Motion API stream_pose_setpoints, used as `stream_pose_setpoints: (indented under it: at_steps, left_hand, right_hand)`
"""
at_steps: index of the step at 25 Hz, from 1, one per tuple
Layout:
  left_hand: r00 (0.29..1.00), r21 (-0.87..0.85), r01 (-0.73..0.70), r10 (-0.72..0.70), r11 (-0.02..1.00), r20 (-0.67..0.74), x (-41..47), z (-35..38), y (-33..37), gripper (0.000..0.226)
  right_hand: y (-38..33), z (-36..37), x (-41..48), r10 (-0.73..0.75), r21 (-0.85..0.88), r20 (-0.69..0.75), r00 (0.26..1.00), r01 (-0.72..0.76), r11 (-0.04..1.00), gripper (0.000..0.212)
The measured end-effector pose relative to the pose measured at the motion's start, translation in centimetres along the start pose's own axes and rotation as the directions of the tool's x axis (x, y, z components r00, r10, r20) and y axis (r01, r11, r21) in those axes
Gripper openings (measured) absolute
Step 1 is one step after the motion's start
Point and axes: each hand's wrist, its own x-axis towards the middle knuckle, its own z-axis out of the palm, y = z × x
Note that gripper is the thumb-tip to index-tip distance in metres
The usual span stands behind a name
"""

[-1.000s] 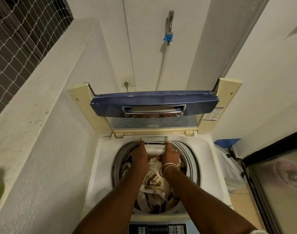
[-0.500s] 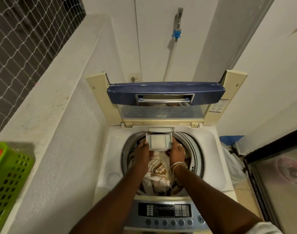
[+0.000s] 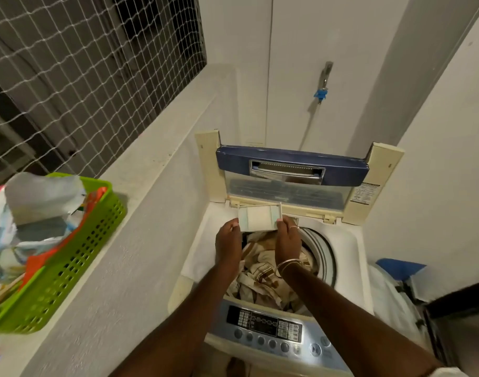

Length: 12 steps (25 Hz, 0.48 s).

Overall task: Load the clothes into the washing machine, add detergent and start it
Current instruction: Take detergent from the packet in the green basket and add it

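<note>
The top-loading washing machine (image 3: 350,257) stands with its blue-edged lid (image 3: 290,164) raised. Brown and cream clothes (image 3: 263,273) fill the drum. Over the drum's back rim I hold a small white detergent drawer (image 3: 258,217). My left hand (image 3: 229,242) pinches its left edge, and my right hand (image 3: 287,238), with a ring and bangles, grips its right edge. The control panel (image 3: 268,326) with round buttons lies at the machine's front.
A green plastic basket (image 3: 67,270) with packets and bags sits on the white ledge (image 3: 140,170) to the left. Netting covers the window above it. A tap with a blue fitting (image 3: 321,93) hangs on the back wall. Bags (image 3: 390,297) lie right of the machine.
Both hands have drawn the white drawer out from the back of the tub opening and lifted it to the left. My view has swung left, bringing the green basket in.
</note>
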Motion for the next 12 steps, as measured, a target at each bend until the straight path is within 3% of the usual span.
stream_pose_setpoints:
  at_steps: [3, 5, 9, 12]
  left_hand:
    - [0.993, -0.028, -0.06, 0.057, 0.998, -0.101, -1.5, -1.5, -0.3, 0.028]
    - [0.982, -0.032, -0.1, 0.094, 0.994, -0.165, -2.7, -3.2, 0.1, 0.035]
    - [0.928, -0.133, -0.199, 0.143, 0.971, -0.345, -5.3, -7.4, 4.3, 0.028]
    - [0.885, -0.147, -0.271, 0.186, 0.951, -0.428, -5.6, -10.6, 6.7, 0.03]
  right_hand:
    - [-2.0, 0.7, -1.1, -0.11, -0.099, 0.067, 0.992, 0.117, 0.988, 0.037]
    - [-4.4, 1.7, -2.2, -0.157, -0.082, 0.132, 0.979, 0.169, 0.982, 0.033]
    - [-8.2, 5.2, -3.4, -0.281, -0.101, 0.243, 0.928, 0.312, 0.945, 0.029]
    - [-10.6, 9.3, -3.7, -0.305, -0.062, 0.308, 0.901, 0.339, 0.939, 0.029]
